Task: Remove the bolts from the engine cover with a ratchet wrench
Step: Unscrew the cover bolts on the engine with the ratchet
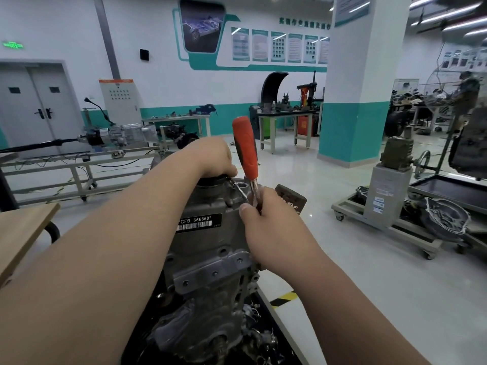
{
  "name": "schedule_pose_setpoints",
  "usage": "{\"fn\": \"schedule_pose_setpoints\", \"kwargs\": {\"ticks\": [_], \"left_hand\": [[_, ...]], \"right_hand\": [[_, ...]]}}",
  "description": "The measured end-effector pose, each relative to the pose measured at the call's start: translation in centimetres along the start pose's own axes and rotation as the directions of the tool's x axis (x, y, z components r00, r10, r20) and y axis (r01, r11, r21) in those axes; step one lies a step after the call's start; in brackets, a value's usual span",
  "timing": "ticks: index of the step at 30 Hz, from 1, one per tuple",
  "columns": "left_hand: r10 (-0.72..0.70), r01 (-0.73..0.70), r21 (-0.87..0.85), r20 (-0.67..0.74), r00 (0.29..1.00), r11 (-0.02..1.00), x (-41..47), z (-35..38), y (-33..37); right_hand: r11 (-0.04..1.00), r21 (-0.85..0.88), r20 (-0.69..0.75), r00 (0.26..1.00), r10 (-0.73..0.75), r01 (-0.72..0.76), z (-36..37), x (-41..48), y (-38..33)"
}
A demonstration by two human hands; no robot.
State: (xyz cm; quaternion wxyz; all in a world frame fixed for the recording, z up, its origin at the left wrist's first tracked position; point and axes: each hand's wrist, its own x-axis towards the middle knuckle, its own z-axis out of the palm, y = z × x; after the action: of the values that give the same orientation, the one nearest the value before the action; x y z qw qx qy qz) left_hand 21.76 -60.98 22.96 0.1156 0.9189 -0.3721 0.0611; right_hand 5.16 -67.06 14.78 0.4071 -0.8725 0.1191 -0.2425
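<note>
A grey engine cover [208, 248] stands upright in the centre foreground. The right hand [266, 222] grips the metal lower end of a ratchet wrench [246, 148], whose orange handle points up at the cover's top. The left hand [214, 156] rests on that top; its fingers are hidden, so its grip cannot be told.

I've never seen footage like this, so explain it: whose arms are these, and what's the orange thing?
One camera, worn on a person's head, looks forward and down, so the bare arms are the wearer's own. Before them stands a grey engine labelled CFB 666660. The right hand grips a wrench low on its metal shaft; the orange part is its handle, pointing up. The left hand rests on top of the engine, its fingers hidden. Behind is a workshop with benches.
</note>
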Motion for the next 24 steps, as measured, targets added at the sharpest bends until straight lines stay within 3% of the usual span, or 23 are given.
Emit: {"fn": "schedule_pose_setpoints", "kwargs": {"ticks": [2, 4, 7, 11, 12, 14, 17, 24], "left_hand": [[-0.021, 0.021, 0.038, 0.004, 1.0, 0.999, 0.1, 0.0, 0.0], [-0.039, 0.039, 0.06, -0.007, 0.999, 0.997, 0.1, 0.0, 0.0], [-0.048, 0.049, 0.085, -0.022, 0.999, 0.995, 0.2, 0.1, -0.1], [-0.068, 0.071, 0.146, -0.029, 0.997, 0.987, 0.2, 0.1, 0.2], [-0.073, 0.077, 0.153, -0.028, 0.997, 0.985, 0.2, 0.1, 0.3], [-0.086, 0.089, 0.157, -0.025, 0.996, 0.984, 0.1, 0.1, 0.4], [-0.097, 0.098, 0.15, -0.015, 0.995, 0.984, 0.1, -0.1, 0.5], [-0.076, 0.073, 0.139, 0.014, 0.997, 0.988, 0.1, -0.4, 0.5]], "right_hand": [[0.973, 0.218, 0.012, 0.997, 0.074, -0.074, 0.3, -0.1, 0.1], [0.829, 0.515, 0.081, 0.975, 0.206, -0.217, 0.4, -0.3, -0.1], [0.39, 0.841, 0.278, 0.919, 0.281, -0.374, 0.1, -0.4, -0.8], [-0.172, 0.901, 0.428, 0.876, 0.22, -0.397, -0.1, -0.4, -1.1], [-0.261, 0.887, 0.437, 0.874, 0.214, -0.38, 0.0, -0.4, -1.0], [-0.287, 0.884, 0.437, 0.87, 0.226, -0.37, 0.1, -0.5, -0.9], [-0.196, 0.897, 0.437, 0.865, 0.247, -0.397, 0.4, -0.6, -0.7], [-0.109, 0.894, 0.448, 0.856, 0.257, -0.435, 0.0, -0.4, -0.3]]}}
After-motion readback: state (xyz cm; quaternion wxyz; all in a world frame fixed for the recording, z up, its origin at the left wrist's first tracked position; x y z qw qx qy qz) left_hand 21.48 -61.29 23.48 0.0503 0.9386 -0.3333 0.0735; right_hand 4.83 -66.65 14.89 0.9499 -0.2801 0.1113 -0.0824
